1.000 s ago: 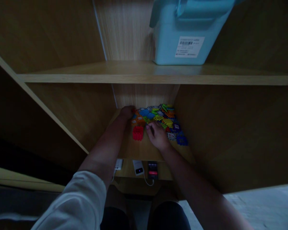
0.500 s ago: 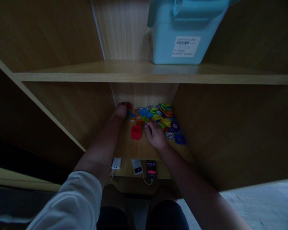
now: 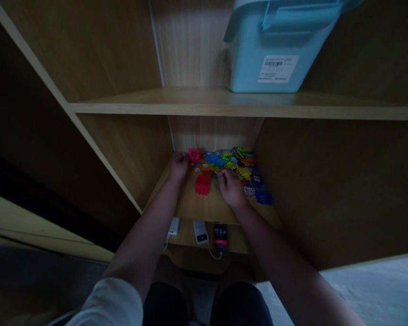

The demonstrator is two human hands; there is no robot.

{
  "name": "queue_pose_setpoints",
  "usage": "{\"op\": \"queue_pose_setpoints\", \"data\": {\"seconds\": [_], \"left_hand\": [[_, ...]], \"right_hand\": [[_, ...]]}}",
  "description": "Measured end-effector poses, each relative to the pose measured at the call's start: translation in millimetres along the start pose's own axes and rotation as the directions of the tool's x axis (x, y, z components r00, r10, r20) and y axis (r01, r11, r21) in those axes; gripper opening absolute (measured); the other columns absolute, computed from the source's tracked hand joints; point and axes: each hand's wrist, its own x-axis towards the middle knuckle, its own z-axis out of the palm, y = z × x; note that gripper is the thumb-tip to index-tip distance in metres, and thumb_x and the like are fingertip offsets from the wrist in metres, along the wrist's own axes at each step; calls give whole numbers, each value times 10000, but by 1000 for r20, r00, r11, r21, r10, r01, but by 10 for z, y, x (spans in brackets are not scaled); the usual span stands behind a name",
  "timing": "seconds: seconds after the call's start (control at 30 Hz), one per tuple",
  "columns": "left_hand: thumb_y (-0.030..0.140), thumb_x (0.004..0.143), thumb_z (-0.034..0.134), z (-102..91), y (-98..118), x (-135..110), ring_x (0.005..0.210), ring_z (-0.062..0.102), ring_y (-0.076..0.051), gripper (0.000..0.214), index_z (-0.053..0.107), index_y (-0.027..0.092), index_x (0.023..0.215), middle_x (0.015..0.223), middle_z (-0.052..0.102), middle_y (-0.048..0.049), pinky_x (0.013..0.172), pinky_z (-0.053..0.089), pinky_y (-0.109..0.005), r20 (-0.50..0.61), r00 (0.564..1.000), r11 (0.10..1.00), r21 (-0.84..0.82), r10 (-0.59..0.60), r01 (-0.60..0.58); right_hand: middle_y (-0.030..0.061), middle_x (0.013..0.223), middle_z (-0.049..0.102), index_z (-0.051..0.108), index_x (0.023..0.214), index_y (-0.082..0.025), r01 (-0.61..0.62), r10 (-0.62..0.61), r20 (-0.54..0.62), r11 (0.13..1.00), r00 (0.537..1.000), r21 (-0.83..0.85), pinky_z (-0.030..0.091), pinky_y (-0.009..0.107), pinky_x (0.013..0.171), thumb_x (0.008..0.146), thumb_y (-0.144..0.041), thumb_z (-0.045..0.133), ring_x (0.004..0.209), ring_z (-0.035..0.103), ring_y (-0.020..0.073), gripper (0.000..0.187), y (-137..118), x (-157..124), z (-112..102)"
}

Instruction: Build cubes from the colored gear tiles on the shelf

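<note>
My left hand (image 3: 179, 166) is closed at the left back of the lower shelf, its fingers on the edge of a red plastic building piece (image 3: 194, 155) with a window-like pattern. My right hand (image 3: 231, 186) hovers at the front of a pile of interlocking plastic pieces (image 3: 244, 172) in blue, green, yellow and orange. Its fingers are curled inward; whatever may lie between them is too dark to see. Between the two hands a red block of pieces (image 3: 202, 184) sits on the bare wood.
Above is a shelf board (image 3: 190, 108) carrying a light blue lidded bin (image 3: 265, 59) with a label. Lower down, a white power bank (image 3: 200, 232) is cabled to a phone (image 3: 221, 237), beside another white device (image 3: 174, 226). Cabinet walls close in both sides.
The red piece at my left hand has turned so its patterned face shows, and that hand has drawn slightly nearer. My right hand keeps nearly the same place by the pile. The view has shifted.
</note>
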Motion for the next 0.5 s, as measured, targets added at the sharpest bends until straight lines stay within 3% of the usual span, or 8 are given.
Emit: {"op": "queue_pose_setpoints", "data": {"seconds": [0.13,0.23,0.37,0.5], "left_hand": [[536,1038,586,-7,32,-244,1028,769,-218,372,714,194,1112,1162,801,-117,975,637,-407,39,999,995,-102,19,-15],[579,1034,584,-36,58,-337,999,763,-215,417,726,195,1112,1117,803,-105,978,630,-401,70,992,994,-24,104,-102],[563,1047,574,-38,121,-392,980,766,-222,421,734,193,1169,1142,799,-109,963,628,-396,28,983,982,60,179,-181],[495,1087,543,-39,258,-459,1138,744,-250,365,758,219,1190,1222,779,-119,1071,590,-414,-9,945,925,207,328,-320]], "right_hand": [[101,997,726,653,1014,-262,-34,33,11,999,999,39,561,460,928,1124,-418,448,979,685,292,281,38,12,8],[118,1106,755,683,1124,-255,-29,27,23,997,999,66,566,487,993,1120,-423,469,1066,705,300,272,60,13,18],[127,1193,761,698,1225,-256,-2,0,24,997,1000,75,571,518,1049,1120,-419,481,1134,713,302,291,56,5,14],[128,1352,730,709,1301,-270,83,-85,47,995,995,60,532,561,1150,1113,-346,485,1290,671,304,302,18,7,-20]]}}
